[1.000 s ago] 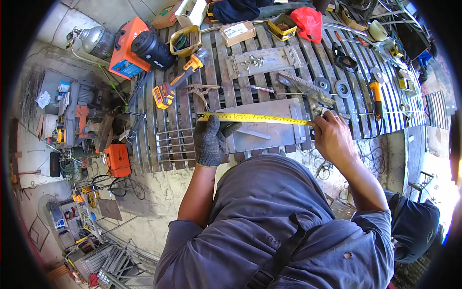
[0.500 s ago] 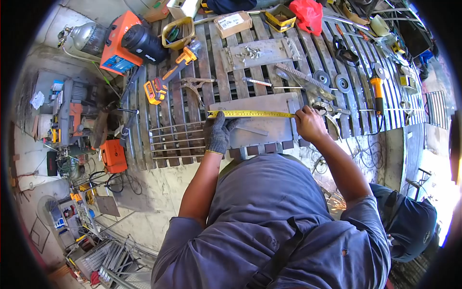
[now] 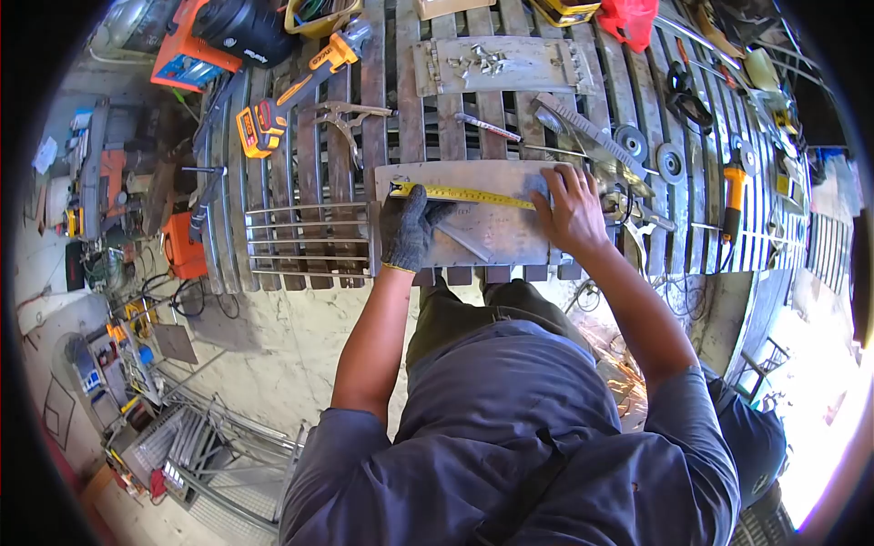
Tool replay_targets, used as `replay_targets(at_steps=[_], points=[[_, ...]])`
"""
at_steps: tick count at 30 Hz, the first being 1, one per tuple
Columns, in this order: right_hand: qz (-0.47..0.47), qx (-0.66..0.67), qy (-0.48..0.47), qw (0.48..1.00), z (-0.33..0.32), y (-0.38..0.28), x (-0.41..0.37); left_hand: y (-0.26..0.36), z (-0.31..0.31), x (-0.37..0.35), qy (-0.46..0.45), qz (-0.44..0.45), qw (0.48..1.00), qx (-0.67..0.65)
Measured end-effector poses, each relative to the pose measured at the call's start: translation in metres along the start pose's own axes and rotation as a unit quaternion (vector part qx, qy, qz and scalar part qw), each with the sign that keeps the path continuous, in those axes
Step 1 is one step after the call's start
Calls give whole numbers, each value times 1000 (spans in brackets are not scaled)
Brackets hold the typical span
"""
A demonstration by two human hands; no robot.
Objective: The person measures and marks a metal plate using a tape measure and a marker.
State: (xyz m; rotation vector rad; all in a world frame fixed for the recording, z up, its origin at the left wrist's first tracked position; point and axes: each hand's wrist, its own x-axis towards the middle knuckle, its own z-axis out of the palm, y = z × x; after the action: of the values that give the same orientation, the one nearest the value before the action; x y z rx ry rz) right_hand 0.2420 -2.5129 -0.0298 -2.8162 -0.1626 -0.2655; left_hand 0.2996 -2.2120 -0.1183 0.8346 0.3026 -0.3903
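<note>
Both hands bore on the tape measure, laid along the metal plate on the slatted bench: gloved left hand fingers closed, pinning one end; bare right hand fingers splayed, pressing the blade flat.

Grey flat steel plate on slatted metal surface, near edge. Yellow tape measure blade along plate's far side, left hand at its left end, right hand at its right. Wire grille just left of plate; yellow cordless grinder behind-left.
</note>
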Motion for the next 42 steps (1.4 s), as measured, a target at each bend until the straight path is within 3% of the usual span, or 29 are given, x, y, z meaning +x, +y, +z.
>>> replay_targets(at_steps=[4, 10, 13, 17, 20, 25, 31, 34, 37, 41, 42], points=[[-26, 45, -15, 999, 37, -2, 75, -5, -5, 1, 10, 16, 1000, -2], [-11, 8, -89, 996, 101, -7, 136, 3, 15, -10, 16, 41, 999, -20], [-28, 24, -53, 998, 93, -12, 128, 6, 34, -18, 48, 52, 997, -18], [-34, 112, 25, 993, 34, -46, 65, 7, 41, -19, 55, 47, 997, -2], [-22, 114, -162, 980, 28, -70, -11, 7, 38, -15, 58, 50, 997, 23], [-85, 84, -203, 972, 60, -77, -54, 6, 30, -8, 74, 45, 994, 72], [-120, -67, -142, 980, 58, -63, -40, 12, 25, -11, 53, 54, 995, 59], [-118, -88, -162, 976, 55, -55, -42, 5, -3, -8, 67, -6, 998, 20], [-133, -75, -50, 987, 19, -50, -42, 0, -18, -9, 84, -14, 996, 16], [12, -68, -95, 993, -12, -32, -36, 10, -5, -22, 81, 23, 995, 52], [48, -19, -181, 982, -13, -26, -34, 10, -6, -22, 74, 30, 996, 50]])
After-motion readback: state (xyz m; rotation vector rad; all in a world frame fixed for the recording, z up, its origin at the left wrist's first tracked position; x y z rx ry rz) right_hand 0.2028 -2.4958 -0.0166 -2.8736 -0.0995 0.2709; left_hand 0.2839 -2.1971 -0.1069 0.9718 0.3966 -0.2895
